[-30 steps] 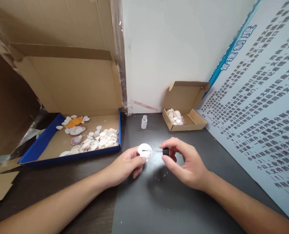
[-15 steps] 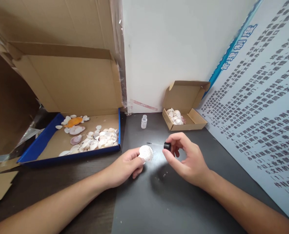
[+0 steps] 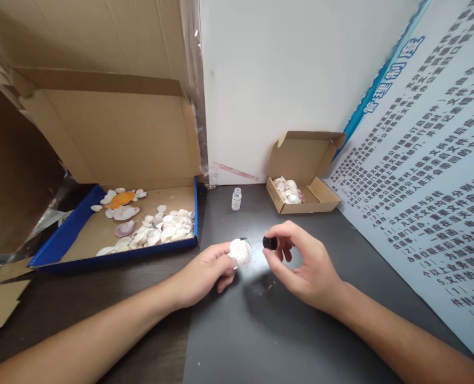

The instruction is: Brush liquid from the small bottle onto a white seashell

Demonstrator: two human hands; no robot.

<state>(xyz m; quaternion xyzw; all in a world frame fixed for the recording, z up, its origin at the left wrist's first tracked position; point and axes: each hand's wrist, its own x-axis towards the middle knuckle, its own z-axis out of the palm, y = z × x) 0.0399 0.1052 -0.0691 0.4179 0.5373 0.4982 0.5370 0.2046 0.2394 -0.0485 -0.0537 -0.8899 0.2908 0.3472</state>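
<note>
A white ribbed scallop shell [image 3: 241, 253] is pinched at its left side between the thumb and fingers of my left hand [image 3: 211, 269]. My right hand [image 3: 305, 261] grips the black cap [image 3: 269, 243] of a small brush applicator between thumb and fingertips. Its thin, clear stem points left, and the dark tip shows at the shell's upper edge; whether it touches the shell I cannot tell. Farther back on the table stands a small uncapped glass bottle [image 3: 236, 199] with a white label.
To the left lies an open blue-sided cardboard box [image 3: 149, 245] holding many shells and an orange one. At the back right sits a small open cardboard box [image 3: 317, 197] with more shells. White crumbs dot the dark table [image 3: 237, 341]. A printed board [image 3: 433, 176] rises on the right.
My right hand has shifted slightly left and down with the applicator, bringing the brush tip to the shell's top edge. The left hand and shell have barely moved.
</note>
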